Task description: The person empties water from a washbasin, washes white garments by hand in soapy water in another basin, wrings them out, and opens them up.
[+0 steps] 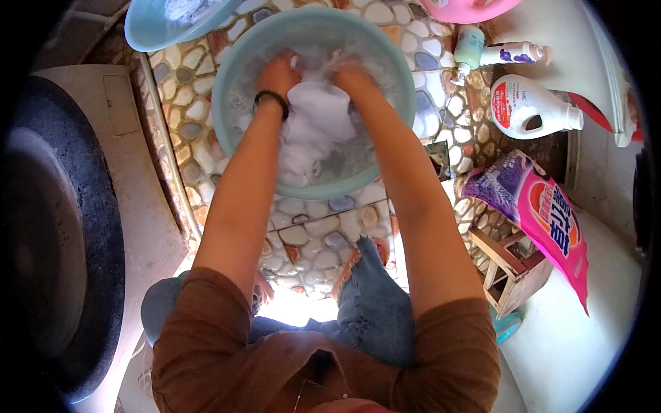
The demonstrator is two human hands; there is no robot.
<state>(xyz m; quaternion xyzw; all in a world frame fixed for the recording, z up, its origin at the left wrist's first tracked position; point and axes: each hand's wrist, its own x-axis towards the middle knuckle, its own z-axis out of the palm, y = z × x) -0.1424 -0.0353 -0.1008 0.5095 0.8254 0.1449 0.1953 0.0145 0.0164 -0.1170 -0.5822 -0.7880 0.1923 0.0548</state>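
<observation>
A pale blue-green basin [227, 138] holds cloudy, sudsy water and a bunched white cloth [318, 113]. My left hand [279, 73], with a dark band at the wrist, is in the far left part of the basin, its fingers closed on the cloth's edge. To the right, my right hand [350, 77] also grips the far end of the cloth; its fingertips are blurred by foam and motion. Between my forearms, the rest of the cloth lies crumpled in the water toward me.
Another blue basin [141, 31] with white fabric stands at the upper left. On the right are a pump bottle [469, 47], a white detergent jug [523, 107], a pink-purple detergent bag [551, 213] and a wooden stool [520, 272]. A large black pan [96, 227] is at left.
</observation>
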